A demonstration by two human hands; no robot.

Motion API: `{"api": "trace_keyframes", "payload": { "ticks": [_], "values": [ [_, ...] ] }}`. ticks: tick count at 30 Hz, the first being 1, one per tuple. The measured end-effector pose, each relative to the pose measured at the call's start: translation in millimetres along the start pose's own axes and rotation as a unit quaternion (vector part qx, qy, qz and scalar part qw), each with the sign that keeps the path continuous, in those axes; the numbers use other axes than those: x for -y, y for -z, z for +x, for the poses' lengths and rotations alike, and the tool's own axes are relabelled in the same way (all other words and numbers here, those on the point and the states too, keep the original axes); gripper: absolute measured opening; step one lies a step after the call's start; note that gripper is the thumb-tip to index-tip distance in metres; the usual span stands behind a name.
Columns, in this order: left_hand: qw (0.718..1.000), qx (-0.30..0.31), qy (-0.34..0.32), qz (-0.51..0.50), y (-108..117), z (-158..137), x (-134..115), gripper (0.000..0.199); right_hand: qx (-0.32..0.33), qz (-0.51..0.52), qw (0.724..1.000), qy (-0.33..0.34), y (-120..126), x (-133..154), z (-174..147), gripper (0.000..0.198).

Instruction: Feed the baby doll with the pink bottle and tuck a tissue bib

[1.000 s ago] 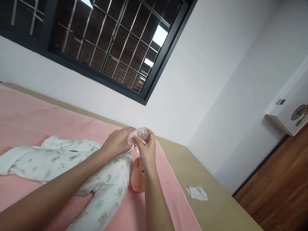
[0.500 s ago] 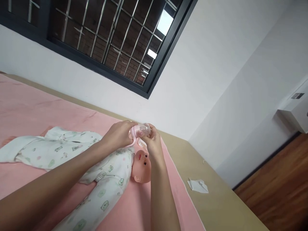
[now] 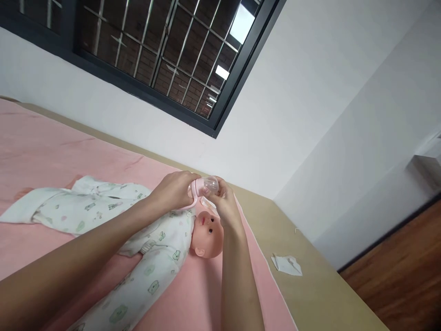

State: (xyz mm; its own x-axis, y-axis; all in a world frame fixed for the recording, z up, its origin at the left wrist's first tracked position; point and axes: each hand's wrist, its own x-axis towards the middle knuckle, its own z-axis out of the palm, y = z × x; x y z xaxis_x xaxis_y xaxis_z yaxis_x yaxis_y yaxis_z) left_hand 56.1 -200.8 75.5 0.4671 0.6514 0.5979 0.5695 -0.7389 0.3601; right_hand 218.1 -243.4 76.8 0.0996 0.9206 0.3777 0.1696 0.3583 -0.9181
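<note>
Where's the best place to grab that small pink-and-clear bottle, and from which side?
Probably the pink end, from the left, where the left hand wraps it: a curved pink handle loops out below the bottle, offering something to hook. The right hand suits the clear rounded end, from the right, since the bottle is held roughly sideways.

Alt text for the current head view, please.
The left hand and right hand hold a pink-and-clear bottle near the head of a doll lying in printed white clothes on a pink sheet. Behind is a barred window.
</note>
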Motion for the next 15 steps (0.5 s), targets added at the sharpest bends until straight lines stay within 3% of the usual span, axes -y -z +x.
{"api": "trace_keyframes", "payload": {
  "ticks": [15],
  "values": [
    [0.999, -0.001, -0.026, 0.043, -5.8, -1.3, 3.2, 0.039, 0.029, -0.013, 0.999, -0.031, 6.6, 6.5, -2.5, 0.047]
  ]
}}
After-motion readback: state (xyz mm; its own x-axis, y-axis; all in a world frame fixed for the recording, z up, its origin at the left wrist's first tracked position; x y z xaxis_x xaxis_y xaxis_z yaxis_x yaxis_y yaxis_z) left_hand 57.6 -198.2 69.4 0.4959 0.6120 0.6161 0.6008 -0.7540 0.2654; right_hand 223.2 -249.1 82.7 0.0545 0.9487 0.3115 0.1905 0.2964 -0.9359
